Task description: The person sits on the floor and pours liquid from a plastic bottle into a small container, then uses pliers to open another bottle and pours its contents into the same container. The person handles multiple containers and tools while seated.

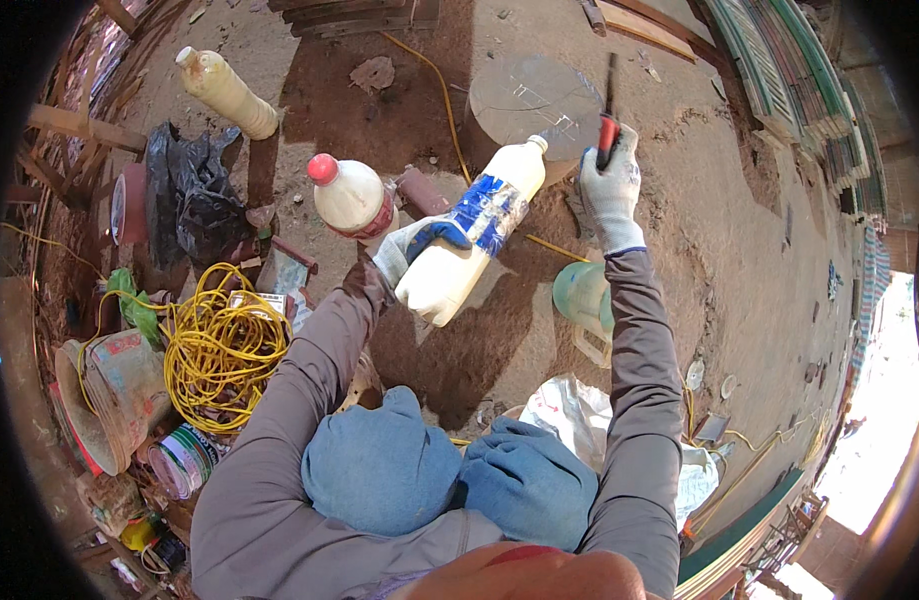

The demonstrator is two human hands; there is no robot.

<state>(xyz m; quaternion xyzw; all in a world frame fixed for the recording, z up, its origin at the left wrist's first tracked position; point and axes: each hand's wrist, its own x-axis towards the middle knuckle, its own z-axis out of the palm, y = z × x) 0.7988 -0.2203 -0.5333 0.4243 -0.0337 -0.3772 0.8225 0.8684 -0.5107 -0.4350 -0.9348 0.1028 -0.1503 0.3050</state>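
Observation:
My left hand (419, 250), in a white and blue work glove, is closed round the lower part of a plastic bottle (496, 209). This bottle is tilted, its white cap up and to the right; it looks filled with something pale yellow and wears a torn blue label. Raised to the right, my right hand (611, 190), in a whitish glove, grips a screwdriver (607, 140) by its red and black handle, with the dark, thin shaft pointing up. Left of the held bottle stands a white bottle with a red cap (351, 196). A pale green jug (583, 298) is beside my right forearm.
A round grey slab (532, 105) lies ahead. At the far left is a tall capped bottle (229, 95), with a black plastic bag (194, 190) nearer. Coiled yellow cord (224, 350) and stacked buckets (119, 395) are on my left. Corrugated sheets (779, 75) lie at the far right.

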